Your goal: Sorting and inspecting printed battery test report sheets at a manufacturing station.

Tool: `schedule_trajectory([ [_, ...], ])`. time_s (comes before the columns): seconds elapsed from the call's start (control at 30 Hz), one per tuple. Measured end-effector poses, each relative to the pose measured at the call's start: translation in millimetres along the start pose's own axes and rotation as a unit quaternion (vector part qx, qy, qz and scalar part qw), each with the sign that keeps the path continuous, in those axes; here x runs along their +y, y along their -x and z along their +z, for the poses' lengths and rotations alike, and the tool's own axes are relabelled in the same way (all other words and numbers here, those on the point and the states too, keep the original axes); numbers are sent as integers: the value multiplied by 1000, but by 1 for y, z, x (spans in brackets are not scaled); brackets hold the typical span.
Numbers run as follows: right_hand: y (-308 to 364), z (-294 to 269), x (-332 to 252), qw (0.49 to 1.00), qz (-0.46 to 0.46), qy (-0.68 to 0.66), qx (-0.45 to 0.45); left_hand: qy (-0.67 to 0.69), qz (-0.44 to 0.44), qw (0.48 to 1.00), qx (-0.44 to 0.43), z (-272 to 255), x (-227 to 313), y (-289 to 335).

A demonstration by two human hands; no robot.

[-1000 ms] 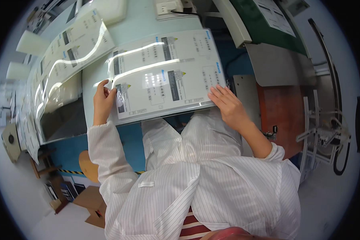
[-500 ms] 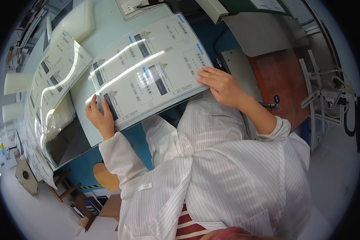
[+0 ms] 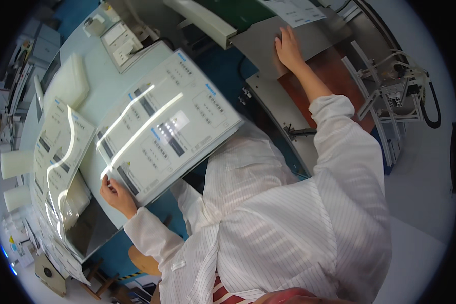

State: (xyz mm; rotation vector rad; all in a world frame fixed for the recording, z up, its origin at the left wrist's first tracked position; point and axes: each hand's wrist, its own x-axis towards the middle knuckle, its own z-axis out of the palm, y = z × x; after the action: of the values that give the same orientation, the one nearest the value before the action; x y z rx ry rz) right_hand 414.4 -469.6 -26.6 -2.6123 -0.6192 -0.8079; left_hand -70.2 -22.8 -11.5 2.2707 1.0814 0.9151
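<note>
A neat stack of glossy white printed sheets [image 3: 152, 114] lies on the pale table in front of me, with text, dark blocks and blue marks. My left hand [image 3: 117, 196] is at its near left corner, fingers loosely bent and apart against the edge. On the right, my right hand [image 3: 290, 50] reaches far forward over a grey metal plate [image 3: 256, 43], its fingers stretched out and nothing visible in them. Just beyond its fingertips lies another printed white sheet [image 3: 296, 11] on a green surface [image 3: 238, 14]; whether they touch is unclear.
More curved printed sheets [image 3: 61, 152] hang over the table's left side, beside clear plastic wrap [image 3: 78, 200] and white foam rolls [image 3: 16, 164]. A socket box [image 3: 121, 48] stands at the back. Right of me are a reddish-brown panel [image 3: 334, 76] and a metal-framed device [image 3: 395, 96].
My right hand has left the stack's right edge and swung forward and right over the grey plate. My left hand stays at the corner, its fingers more bent. The view has turned rightward.
</note>
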Motion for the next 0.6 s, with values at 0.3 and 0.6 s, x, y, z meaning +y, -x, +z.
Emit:
schedule_trajectory([
  [0.3,-55,28,51,986,120,106,-38,-25,0,1000,6,-2,7,3],
  [0.6,-67,28,63,993,84,86,-10,-44,8,999,13,2,6,-1],
])
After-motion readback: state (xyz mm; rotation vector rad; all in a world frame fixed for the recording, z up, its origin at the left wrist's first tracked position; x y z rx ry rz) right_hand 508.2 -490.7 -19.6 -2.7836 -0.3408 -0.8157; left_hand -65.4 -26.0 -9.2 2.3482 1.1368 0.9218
